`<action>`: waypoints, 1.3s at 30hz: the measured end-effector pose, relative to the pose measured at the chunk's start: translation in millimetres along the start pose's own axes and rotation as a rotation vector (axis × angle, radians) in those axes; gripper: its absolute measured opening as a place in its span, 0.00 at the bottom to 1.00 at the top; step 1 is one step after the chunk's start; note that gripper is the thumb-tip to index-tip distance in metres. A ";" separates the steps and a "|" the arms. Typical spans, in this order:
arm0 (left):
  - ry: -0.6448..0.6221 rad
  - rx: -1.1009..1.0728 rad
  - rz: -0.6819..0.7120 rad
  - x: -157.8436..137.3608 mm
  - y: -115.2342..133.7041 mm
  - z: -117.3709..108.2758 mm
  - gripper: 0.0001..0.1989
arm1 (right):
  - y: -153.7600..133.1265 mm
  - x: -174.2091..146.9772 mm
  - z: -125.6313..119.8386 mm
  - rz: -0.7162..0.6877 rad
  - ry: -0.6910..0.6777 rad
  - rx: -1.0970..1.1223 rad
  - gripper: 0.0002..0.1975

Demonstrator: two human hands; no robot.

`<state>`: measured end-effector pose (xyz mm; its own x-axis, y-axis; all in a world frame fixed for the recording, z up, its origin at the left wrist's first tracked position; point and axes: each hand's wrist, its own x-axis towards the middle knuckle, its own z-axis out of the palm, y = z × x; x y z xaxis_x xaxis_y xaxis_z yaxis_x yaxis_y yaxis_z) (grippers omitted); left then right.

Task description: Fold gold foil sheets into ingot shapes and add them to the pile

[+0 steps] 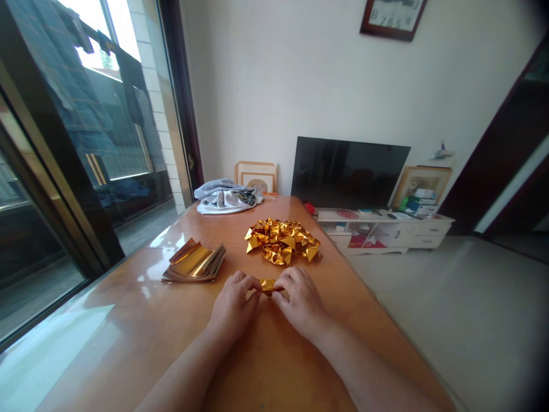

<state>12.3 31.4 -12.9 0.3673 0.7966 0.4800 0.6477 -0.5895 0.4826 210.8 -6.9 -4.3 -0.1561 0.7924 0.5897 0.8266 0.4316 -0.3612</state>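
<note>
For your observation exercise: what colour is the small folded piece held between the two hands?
Shiny gold; the folded piece shows best in the head view, pinched between both hands.

Wooden table (128,343), orange-brown, glossy top, window glare along left side. Stack of flat gold foil sheets (194,264) lying left of centre, edges fanned, slightly uneven. Heap of folded gold foil pieces (282,240) at centre, just right of stack, apart from it. Bundle of grey-white cloth (226,197) at far end near wall. Small red object (309,207) at far right corner, too small to identify. Near end of table bare wood.
</note>
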 end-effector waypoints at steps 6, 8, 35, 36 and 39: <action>0.057 0.101 0.059 1.7 0.0 -0.7 0.04 | -0.2 1.3 -0.8 -0.017 0.030 0.026 0.04; 0.060 0.111 0.073 1.8 -0.2 -0.3 0.04 | 0.0 1.5 -1.0 -0.022 0.029 0.026 0.04; 0.005 -0.097 -0.004 -0.3 -6.2 1.1 0.08 | 21.5 2.4 2.4 0.195 0.063 0.355 0.10; 0.022 -0.100 -0.001 -0.2 -6.7 2.0 0.07 | 22.0 2.5 3.6 0.272 0.061 0.418 0.07; 0.041 -0.109 0.028 -0.1 -7.5 4.6 0.08 | 23.0 2.8 7.8 0.484 0.011 0.602 0.09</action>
<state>10.5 36.4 -20.0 0.3555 0.7748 0.5227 0.5601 -0.6243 0.5445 225.1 8.6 -16.6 0.1559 0.9497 0.2715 0.3645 0.2002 -0.9094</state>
